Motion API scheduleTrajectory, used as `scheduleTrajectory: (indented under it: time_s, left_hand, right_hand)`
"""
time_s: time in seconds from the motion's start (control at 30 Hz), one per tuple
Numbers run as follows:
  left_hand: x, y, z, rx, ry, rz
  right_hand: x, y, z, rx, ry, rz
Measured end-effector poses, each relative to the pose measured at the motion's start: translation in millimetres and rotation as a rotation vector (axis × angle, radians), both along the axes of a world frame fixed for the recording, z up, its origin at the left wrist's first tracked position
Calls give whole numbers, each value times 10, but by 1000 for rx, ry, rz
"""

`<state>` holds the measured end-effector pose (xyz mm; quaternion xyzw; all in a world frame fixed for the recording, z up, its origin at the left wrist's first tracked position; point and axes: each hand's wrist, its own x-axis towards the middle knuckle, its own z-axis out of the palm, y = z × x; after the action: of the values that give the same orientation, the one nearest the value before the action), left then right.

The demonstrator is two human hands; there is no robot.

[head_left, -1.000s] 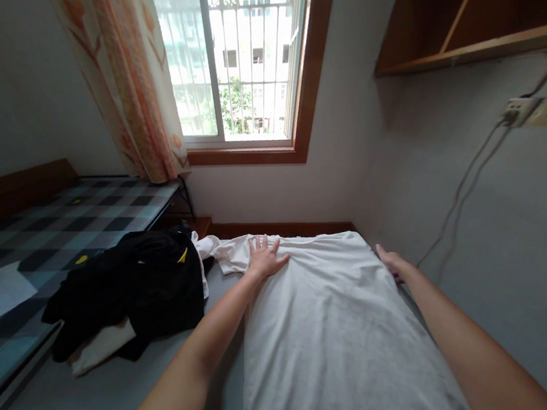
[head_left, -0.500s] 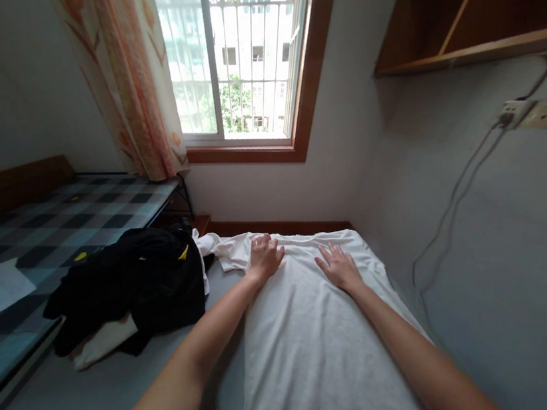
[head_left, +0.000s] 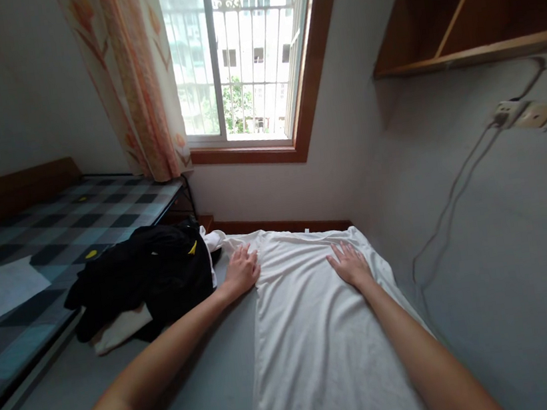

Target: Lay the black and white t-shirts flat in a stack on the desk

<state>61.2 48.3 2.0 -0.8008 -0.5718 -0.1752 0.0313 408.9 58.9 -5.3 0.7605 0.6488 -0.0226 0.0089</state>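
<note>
A plaid mattress (head_left: 118, 215) is stretching along the far left, with a grey flat surface (head_left: 206, 382) running beside it in the foreground. On that surface, a long white cloth garment (head_left: 311, 334), apparently a shirt, is lying lengthwise between a heap of black clothing (head_left: 175, 261) on its left and the wall on its right. Two bare hands are reaching to its far end. The right hand (head_left: 351, 265) is resting palm down on the cloth, fingers loosely spread, holding nothing. The left hand (head_left: 242, 269) is lying at the garment's upper left edge with its fingers gently curved; whether it is pinching the fabric, I cannot tell. Smallest of all, slanting creases are crossing the cloth between the hands and below them. Flattening seems to be the work in progress; it is likely calling for the right palm pressing lightly as an anchor, and the left drawing the edge outward evenly, since pushing inward would be bunching the thin fabric.
</note>
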Motion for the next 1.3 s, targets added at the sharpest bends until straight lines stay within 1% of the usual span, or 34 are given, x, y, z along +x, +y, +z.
scheduleTrajectory:
  time_s: [0.07, 0.13, 0.27, 0.37, 0.43, 0.53, 0.67, 0.73, 0.8, 0.87, 0.93, 1.0, 1.03, 1.1, 1.23, 1.3]
  left_hand:
    - [-138, -71, -14, -72, 44, 64]
    - [-206, -147, -31, -105, 76, 108]
    - [-212, -306, -69, -82, 108, 127]
    - [-199, -364, -95, -82, 100, 134]
    - [-201, -338, -104, -100, 97, 140]
    - [-199, -199, -94, -153, 83, 151]
    - [-138, 57, -51, -241, 29, 179]
    - [-89, 136, -28, -258, -2, 206]
    - [-47, 152, -7, -214, -33, 249]
    - [-23, 117, 10, -97, -69, 280]
    - [-18, 64, 20, 28, -96, 233]
    - [-25, 28, 16, 80, -95, 131]
    - [-31, 21, 9, 71, -85, 86]
    - [-42, 25, -11, 29, -63, 41]
    - [-50, 39, -33, 4, -59, -63]
    - [-48, 38, -29, -3, -66, -87]
  right_hand:
    - [-23, -7, 7, -1, -14, 0]
    - [-55, -28, 11, -3, -27, 9]
    - [-122, -105, 1, -1, -47, 42]
    - [-148, -153, -10, 1, -39, 45]
    - [-152, -162, -13, 2, -30, 39]
    - [-144, -124, -7, 4, -23, 30]
    - [-119, 27, 30, -9, -9, 11]
    - [-105, 129, 53, -14, -2, 4]
    - [-94, 225, 67, -10, 5, 3]
    - [-86, 296, 67, 12, 18, 10]
    - [-80, 327, 53, 46, 30, 15]
    - [-66, 317, 29, 94, 31, 24]
    - [-53, 299, 15, 116, 28, 27]
    - [-11, 243, -14, 144, 19, 26]
    - [117, 103, -59, 131, 21, 10]
    - [171, 42, -66, 128, 24, 12]
